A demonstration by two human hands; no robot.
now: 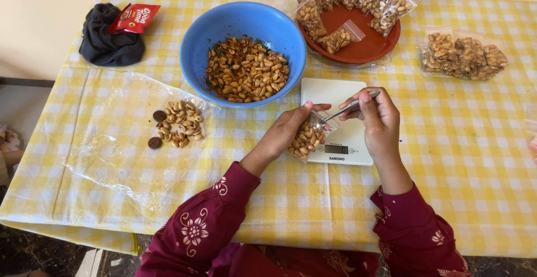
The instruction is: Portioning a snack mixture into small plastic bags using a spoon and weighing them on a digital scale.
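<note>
My left hand (288,128) grips a small clear bag of peanuts (306,139) above the white kitchen scale (331,95). My right hand (380,117) holds a metal spoon (351,106) whose tip points into the bag's mouth. A blue bowl (243,22), partly filled with roasted peanuts, sits just beyond my left hand. Both arms wear dark red sleeves with white flower patterns.
A red plate (363,45) with several filled peanut bags stands behind the scale; more filled bags (463,56) lie at right. A clear plastic sheet (112,142) at left carries loose peanuts (180,123) and two dark round pieces. A dark cloth (106,42) with a red packet lies far left.
</note>
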